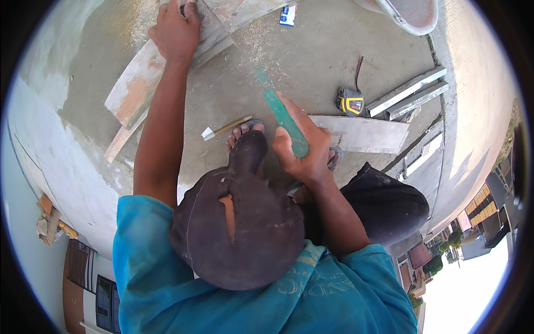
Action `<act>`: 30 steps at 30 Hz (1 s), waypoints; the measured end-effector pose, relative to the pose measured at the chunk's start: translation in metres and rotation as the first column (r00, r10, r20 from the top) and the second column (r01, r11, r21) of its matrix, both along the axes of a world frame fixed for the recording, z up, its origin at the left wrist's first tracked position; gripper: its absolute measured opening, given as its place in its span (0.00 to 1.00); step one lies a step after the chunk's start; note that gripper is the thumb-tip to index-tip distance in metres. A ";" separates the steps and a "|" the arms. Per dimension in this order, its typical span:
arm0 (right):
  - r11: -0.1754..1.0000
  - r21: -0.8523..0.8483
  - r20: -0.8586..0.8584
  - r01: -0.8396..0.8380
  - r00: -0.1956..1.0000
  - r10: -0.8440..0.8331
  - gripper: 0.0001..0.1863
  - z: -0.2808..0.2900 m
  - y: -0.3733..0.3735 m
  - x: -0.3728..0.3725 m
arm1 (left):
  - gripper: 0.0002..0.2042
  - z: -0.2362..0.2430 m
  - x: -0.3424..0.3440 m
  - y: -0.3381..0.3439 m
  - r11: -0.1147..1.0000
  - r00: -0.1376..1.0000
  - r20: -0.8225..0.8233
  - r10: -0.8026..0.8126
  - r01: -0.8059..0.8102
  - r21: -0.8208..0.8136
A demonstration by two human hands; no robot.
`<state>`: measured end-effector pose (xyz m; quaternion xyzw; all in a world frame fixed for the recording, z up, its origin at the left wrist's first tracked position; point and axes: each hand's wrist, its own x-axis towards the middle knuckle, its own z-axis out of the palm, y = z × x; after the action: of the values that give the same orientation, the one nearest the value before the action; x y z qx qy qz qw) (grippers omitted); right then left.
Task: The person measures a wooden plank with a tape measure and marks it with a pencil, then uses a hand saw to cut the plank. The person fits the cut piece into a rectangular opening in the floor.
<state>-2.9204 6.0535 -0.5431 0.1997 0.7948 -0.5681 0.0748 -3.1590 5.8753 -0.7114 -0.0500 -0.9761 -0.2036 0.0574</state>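
Note:
My left hand [175, 33] presses on a pale, worn wooden plank [136, 83] at the upper left. Its fingers bend over the wood near the picture's upper edge, where part of them is cut off. In my right hand [306, 146] is a long, flat green tool that looks like a handsaw [285, 119]. The fist is closed round its near end, with the index finger lying along its side. Its far end is blurred and points away from me, toward scattered sawdust [261, 47]. More boards lie under and beside the plank.
Near my foot lies a slim tool with a wooden handle [231, 126] and a pale flat tip. Rightward are a black-and-yellow tape measure [351, 103], a whitish board [367, 133] and two metal bars [406, 92]. A small packet [287, 15] and a pale basin [414, 16] are farther off.

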 end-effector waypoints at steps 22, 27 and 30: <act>0.996 -0.082 -0.002 0.018 1.000 -0.018 0.26 -0.009 0.003 -0.022 | 0.14 0.015 0.001 0.009 0.999 0.999 -0.013 -0.031 0.031 -0.038; 0.997 0.082 -0.140 0.003 0.990 0.008 0.26 0.031 0.024 0.071 | 0.14 0.017 -0.001 0.011 0.999 0.998 -0.033 -0.052 0.052 0.014; 1.000 0.010 -0.012 -0.006 1.000 0.006 0.26 0.007 0.018 0.032 | 0.14 0.010 0.000 0.013 0.998 0.998 -0.039 -0.056 0.056 -0.012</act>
<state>-2.8884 6.0713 -0.5356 0.1941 0.7987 -0.5651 0.0705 -3.1592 5.8880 -0.7018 -0.0817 -0.9741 -0.1987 0.0706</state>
